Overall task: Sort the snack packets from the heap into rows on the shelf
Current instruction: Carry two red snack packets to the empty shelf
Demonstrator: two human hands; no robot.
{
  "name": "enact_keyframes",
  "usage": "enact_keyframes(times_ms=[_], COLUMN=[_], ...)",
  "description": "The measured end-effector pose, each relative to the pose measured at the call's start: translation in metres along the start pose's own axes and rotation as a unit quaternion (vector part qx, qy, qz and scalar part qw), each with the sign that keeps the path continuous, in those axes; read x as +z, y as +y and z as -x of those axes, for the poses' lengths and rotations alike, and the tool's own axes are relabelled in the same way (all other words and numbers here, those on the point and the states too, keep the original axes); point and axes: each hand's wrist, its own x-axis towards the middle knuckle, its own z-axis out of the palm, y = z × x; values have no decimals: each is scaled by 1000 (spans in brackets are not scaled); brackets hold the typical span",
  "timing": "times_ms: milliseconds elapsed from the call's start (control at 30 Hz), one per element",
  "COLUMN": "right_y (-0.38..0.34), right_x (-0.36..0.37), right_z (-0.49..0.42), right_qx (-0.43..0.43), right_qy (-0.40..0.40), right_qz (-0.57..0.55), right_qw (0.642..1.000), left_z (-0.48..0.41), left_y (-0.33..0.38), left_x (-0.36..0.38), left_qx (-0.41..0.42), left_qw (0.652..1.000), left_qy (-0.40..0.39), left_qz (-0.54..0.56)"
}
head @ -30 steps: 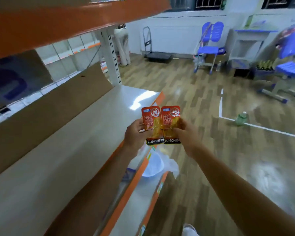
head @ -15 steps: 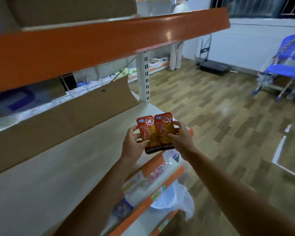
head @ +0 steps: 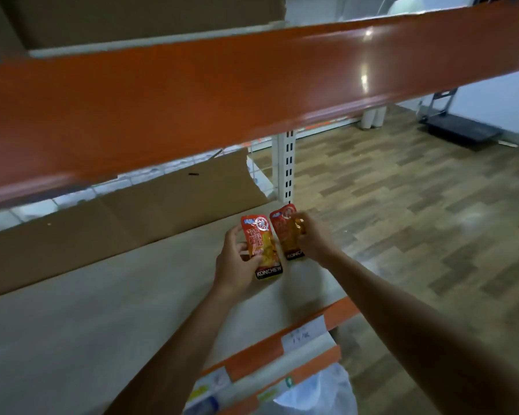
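One packet [head: 261, 247] is gripped by the left hand [head: 234, 266], a second packet [head: 286, 235] by the right hand [head: 313, 239], both close over the shelf [head: 102, 310]. No row is seen yet; sorting is judged barely begun.

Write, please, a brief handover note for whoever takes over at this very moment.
Left hand: holds the left packet, thumb on its front.
Right hand: pinches the right packet near its top.
Where: both packets are side by side, slightly apart, over the right end of the shelf, near the post. I cannot tell whether they touch the shelf.
Done: two packets brought to the shelf.
Left: set these two down as the start of a row, then fetch more. No other packets show on the shelf, and the heap is out of view.
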Motion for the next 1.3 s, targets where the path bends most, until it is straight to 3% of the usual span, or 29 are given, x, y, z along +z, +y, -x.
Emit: enact_keyframes(times_ms=[433,633,900,1300], right_y=[4,5,14,20], right_x=[0,-3,-16,-17], right_z=[-77,-87,-95,-85], right_qx=[-113,-116,-92,-91], right_qy=[-117,-121,-122,-115], right_qz=[152,176,153,104], right_qw=[975,970,976,984], left_z=[6,7,-14,-44], left_y=[26,29,42,37], left_x=[51,62,76,88], left_qx=[-4,-10,10,3], left_qw=[995,992,989,966], left_qy=[75,96,105,62], left_qz=[-61,-84,-107,-251])
